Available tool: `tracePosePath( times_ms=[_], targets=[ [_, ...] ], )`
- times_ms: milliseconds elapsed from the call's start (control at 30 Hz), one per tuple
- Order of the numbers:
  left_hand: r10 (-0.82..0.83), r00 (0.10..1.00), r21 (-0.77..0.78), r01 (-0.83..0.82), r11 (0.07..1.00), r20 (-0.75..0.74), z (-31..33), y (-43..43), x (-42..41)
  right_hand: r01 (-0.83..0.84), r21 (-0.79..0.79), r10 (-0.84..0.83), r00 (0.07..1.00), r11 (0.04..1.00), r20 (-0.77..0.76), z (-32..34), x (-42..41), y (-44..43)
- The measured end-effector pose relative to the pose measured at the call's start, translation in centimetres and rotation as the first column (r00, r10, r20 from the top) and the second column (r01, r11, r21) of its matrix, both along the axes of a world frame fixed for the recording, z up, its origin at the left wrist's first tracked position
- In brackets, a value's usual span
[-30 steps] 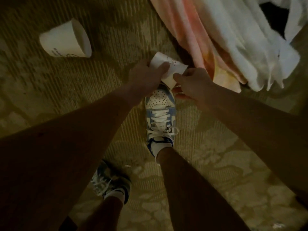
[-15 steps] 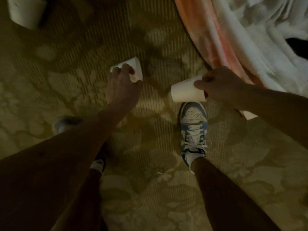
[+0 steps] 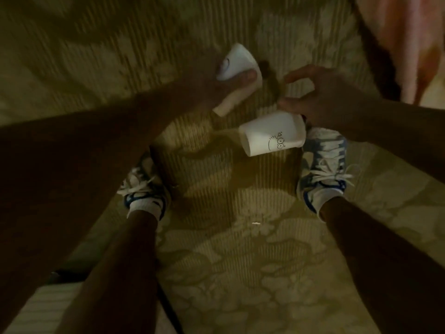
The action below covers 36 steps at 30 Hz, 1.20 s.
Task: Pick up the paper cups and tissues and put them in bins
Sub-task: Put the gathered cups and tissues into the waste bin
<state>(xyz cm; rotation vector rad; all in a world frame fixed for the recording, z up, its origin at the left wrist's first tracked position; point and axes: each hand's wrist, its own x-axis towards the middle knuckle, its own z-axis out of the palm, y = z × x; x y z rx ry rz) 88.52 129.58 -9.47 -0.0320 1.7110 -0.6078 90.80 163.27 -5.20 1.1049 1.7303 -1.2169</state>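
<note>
Dimly, both hands (image 3: 327, 102) apparently grip blurred cups (image 3: 272, 133).

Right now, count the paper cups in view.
2. A blurred cup in the left hand; a doodled cup held sideways by the right hand, near the right shoe. White under the left thumb seems the same cup; others may be hidden.

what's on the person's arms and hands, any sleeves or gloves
The left forearm and right forearm are bare, no sleeves in view. The left hand and right hand wear no gloves; no watch or ring shows, though the light is dim.
</note>
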Motion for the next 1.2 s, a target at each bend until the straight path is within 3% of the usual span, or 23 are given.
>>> tracePosePath(
  times_ms=[100, 133, 167, 200, 233, 267, 333, 400, 467, 567, 633, 767, 867, 933, 1200],
  targets=[
    [-0.160, 0.966, 0.023, 0.158, 0.987, 0.205, 0.3, -2.2, 0.0, -0.139, -0.015, 0.136, 0.984, 0.990, -0.118, 1.7, -3.1, -2.2],
    [-0.179, 0.963, 0.118, 0.158, 0.980, 0.201, 0.9, -1.1, -1.4, -0.181, -0.039, 0.173, 0.973, 0.983, -0.149, 2.2, -4.5, -3.0],
    [-0.056, 0.989, 0.313, 0.011, 0.950, 0.134, 1.7, 0.8, -3.6, -0.219, -0.063, 0.206, 0.965, 0.974, -0.165, 2.8, -5.9, -3.8],
    [0.268, 0.955, 0.552, -0.292, 0.781, 0.126, 2.5, 3.3, -6.6, -0.251, -0.076, 0.235, 0.957, 0.965, -0.172, 3.3, -7.3, -4.7],
    [0.496, 0.844, 0.712, -0.477, 0.516, 0.206, 3.6, 5.6, -10.1, -0.275, -0.082, 0.258, 0.950, 0.958, -0.177, 3.7, -8.8, -5.5],
    [0.557, 0.790, 0.784, -0.508, 0.357, 0.258, 4.8, 7.2, -13.3, -0.290, -0.089, 0.270, 0.945, 0.953, -0.184, 4.1, -10.1, -6.3],
    [0.592, 0.754, 0.822, -0.509, 0.255, 0.283, 6.3, 7.5, -17.0, -0.297, -0.097, 0.274, 0.941, 0.950, -0.197, 4.7, -12.8, -7.7],
    [0.624, 0.760, 0.847, -0.444, 0.292, 0.183, 7.3, 5.7, -18.7, -0.287, -0.079, 0.265, 0.941, 0.955, -0.211, 4.9, -15.0, -9.2],
    [0.643, 0.766, 0.904, -0.268, 0.334, -0.010, 7.5, 3.6, -20.6, -0.229, -0.028, 0.217, 0.950, 0.973, -0.225, 4.9, -16.6, -10.8],
    [0.621, 0.742, 0.927, 0.001, 0.375, -0.251, 7.4, 2.2, -24.5, -0.028, 0.025, 0.034, 0.957, 0.999, -0.288, 4.7, -18.5, -12.8],
    [0.591, 0.739, 0.908, 0.066, 0.414, -0.323, 6.6, 1.7, -26.7, 0.076, 0.039, -0.060, 0.948, 0.996, -0.313, 4.3, -19.3, -13.8],
    [0.606, 0.710, 0.908, 0.114, 0.404, -0.359, 5.1, 1.7, -31.2, 0.233, 0.078, -0.201, 0.934, 0.969, -0.295, 2.5, -20.6, -15.0],
    [0.681, 0.691, 0.936, -0.016, 0.351, -0.243, 3.5, 2.7, -33.9, 0.331, 0.100, -0.294, 0.916, 0.938, -0.272, 1.0, -20.8, -14.8],
    [0.687, 0.688, 0.916, -0.080, 0.392, -0.234, 2.0, 3.7, -34.8, 0.332, 0.129, -0.286, 0.916, 0.935, -0.280, 0.0, -20.5, -14.5],
    [0.596, 0.745, 0.854, -0.070, 0.516, -0.299, -3.0, 5.9, -36.9, 0.430, 0.132, -0.384, 0.882, 0.893, -0.273, -2.8, -18.9, -12.9]
  ],
)
